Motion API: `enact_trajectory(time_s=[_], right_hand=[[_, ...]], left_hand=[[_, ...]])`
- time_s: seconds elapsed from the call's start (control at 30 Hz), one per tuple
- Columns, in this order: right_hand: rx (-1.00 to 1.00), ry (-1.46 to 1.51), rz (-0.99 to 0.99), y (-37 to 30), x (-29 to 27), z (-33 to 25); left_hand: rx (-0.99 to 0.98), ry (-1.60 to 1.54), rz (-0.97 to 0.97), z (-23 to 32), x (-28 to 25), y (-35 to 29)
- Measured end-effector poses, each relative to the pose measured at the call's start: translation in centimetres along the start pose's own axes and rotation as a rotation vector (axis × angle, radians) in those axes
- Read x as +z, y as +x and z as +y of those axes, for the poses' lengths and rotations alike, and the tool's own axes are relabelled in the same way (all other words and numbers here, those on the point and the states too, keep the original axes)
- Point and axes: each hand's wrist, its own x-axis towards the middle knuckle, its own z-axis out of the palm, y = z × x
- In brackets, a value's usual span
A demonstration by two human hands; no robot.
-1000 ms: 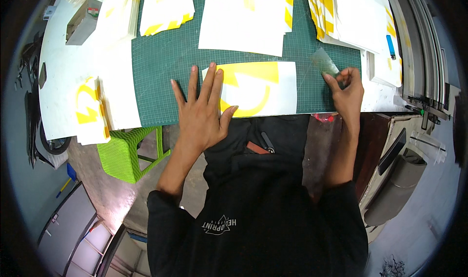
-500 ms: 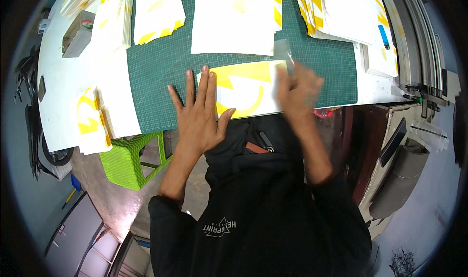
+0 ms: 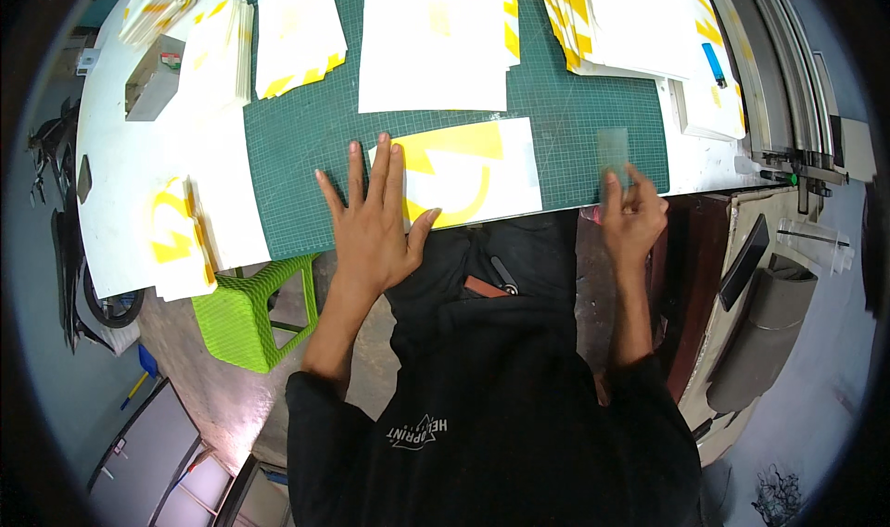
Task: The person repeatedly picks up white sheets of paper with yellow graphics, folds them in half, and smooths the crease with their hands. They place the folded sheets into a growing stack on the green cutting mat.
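Note:
My left hand (image 3: 373, 228) lies with fingers spread on the left end of a white and yellow printed sheet (image 3: 514, 170), thumb near its lower edge. The sheet rests, slightly tilted, at the front edge of a green cutting mat (image 3: 301, 161). Off to the sheet's right, my right hand (image 3: 634, 219) pinches a small translucent rectangular piece (image 3: 613, 145) between thumb and fingers; it looks like clear plastic. That piece stands over the mat, apart from the sheet. Beyond the sheet lies a stack of large white sheets (image 3: 431, 54) with yellow edges.
More stacks of yellow and white sheets (image 3: 301, 36) stand along the table's far side. At right lie a blue lighter-like object (image 3: 713, 64) and long metal rails (image 3: 765, 73). A grey box (image 3: 154, 80) sits far left; a green stool (image 3: 246, 318) is below the table's left front.
My right hand has moved right, off the printed sheet, carrying the clear piece with it. My left hand stays flat on the sheet. The whole view has shifted slightly.

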Motion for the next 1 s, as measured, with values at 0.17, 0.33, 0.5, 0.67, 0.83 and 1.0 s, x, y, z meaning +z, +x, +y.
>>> enact_trajectory(time_s=[0.17,0.33,0.5,0.67,0.83,1.0], right_hand=[[-0.111,-0.193,0.058,3.4,0.7,1.2],[-0.405,0.135,0.047,2.1,0.3,-4.5],[-0.444,0.410,0.045,1.0,-0.5,-4.8],[-0.230,0.526,0.031,1.3,0.4,-4.6],[-0.530,0.437,-0.164,1.9,3.2,-9.1],[-0.739,0.167,-0.334,4.4,7.3,-13.2]], left_hand=[[0.186,-0.042,-0.002,2.3,-0.3,1.2],[0.221,-0.069,0.023,3.2,-0.1,-0.9],[0.285,-0.451,0.224,1.1,-3.0,-2.1],[-0.383,-1.054,0.462,-4.2,-6.8,2.8],[-0.525,-1.079,0.515,-13.5,-7.5,11.5],[-0.608,-0.164,0.521,-15.5,-5.3,14.6]])
